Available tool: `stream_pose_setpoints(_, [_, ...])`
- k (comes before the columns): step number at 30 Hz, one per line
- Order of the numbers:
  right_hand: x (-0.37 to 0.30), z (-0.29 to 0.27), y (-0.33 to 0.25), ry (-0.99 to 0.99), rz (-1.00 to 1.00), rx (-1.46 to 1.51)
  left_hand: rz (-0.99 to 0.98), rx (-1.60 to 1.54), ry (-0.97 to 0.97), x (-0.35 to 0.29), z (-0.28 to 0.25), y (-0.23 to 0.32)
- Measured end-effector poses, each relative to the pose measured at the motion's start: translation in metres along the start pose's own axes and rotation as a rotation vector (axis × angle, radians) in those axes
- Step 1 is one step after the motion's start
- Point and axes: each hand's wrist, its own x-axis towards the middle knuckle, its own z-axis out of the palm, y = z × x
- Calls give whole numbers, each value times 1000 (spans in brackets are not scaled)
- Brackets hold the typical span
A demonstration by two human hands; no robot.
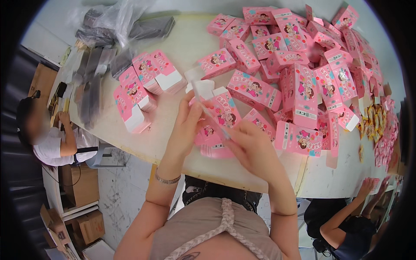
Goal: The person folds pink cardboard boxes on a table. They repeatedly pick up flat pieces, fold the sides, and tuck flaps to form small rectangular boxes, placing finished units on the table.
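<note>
Thin flat piece [209, 112] held in 2 hands over the worktop [190, 39]

The left hand [187, 120] is clamped on the upper part of the piece, a bracelet [168, 180] around its wrist. The right hand [249, 145] grips the lower end. The piece is tilted, blurred and seen nearly edge-on, so its faces cannot be told. It is in front of the person, above pink cartons [228, 113] on the worktop. To the left lie 2 stacks of pink cartons [151, 67] with white flaps. To the right, pink boxes [305, 93] form a large heap; small gold packets [370, 119] lie beside it. Clear plastic [123, 21] and dark bundles [151, 27] occupy the far left. 2 co-workers [45, 149] flank the worktop
</note>
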Motion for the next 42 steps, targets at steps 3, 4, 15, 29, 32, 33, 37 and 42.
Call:
stream_pose_setpoints(3, [-4,-13,-23,-33,14,65,79,-61,-47,2,7,2])
stream_pose_setpoints(4, [-4,-15,-32,-58,123,89,87,4,-40,1,9,1])
stream_pose_setpoints(15, [-5,10,-11,418,-74,274,650,267,-179,-37,49,-7])
stream_pose_setpoints(29, [0,-2,-13,300,99,797,391,405,-296,-50,24,8])
stream_pose_setpoints(32, [-1,-10,-14,228,160,969,495,425,-313,-50,20,6])
stream_pose_setpoints(33, [-2,-12,-14,213,142,933,516,451,-332,-50,19,6])
stream_pose_setpoints(37, [-4,-19,-18,142,83,702,511,557,-351,-51,11,10])
stream_pose_setpoints(42, [-8,-21,-20,-51,-81,464,483,561,-306,-56,-3,-5])
